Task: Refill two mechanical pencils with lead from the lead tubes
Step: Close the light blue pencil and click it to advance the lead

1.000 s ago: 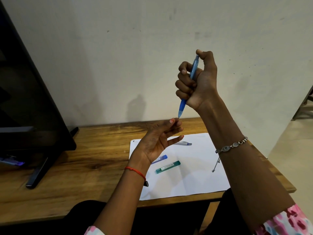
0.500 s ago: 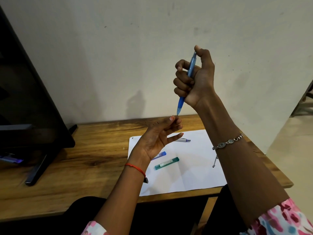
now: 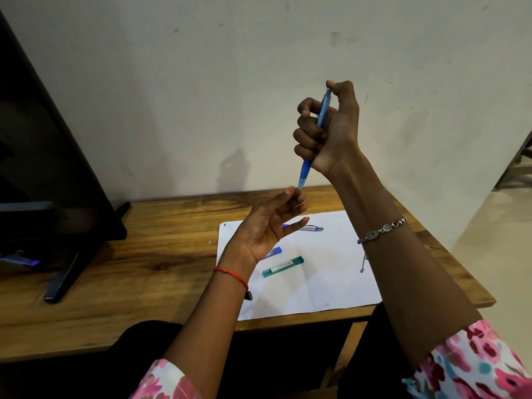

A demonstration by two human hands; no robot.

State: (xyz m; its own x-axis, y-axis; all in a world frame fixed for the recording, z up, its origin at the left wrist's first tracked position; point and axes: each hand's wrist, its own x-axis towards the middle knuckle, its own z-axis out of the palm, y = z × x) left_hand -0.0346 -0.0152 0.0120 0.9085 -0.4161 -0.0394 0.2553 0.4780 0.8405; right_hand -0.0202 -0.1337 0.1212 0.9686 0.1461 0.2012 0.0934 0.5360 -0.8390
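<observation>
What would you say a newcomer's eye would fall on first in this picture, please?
Most likely the right hand, raised in front of the wall, fisted round a blue mechanical pencil held tip down with the thumb on its top. Just below, the left hand pinches its fingertips at the pencil's tip. Beneath them, a green lead tube and a second pencil lie on a white sheet of paper on the wooden desk.

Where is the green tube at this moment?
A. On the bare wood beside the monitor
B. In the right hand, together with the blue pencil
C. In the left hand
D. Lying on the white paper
D: the green tube lies flat on the white paper, free of both hands; the right hand is closed only on the blue pencil, and the left hand is raised above the paper.
</observation>
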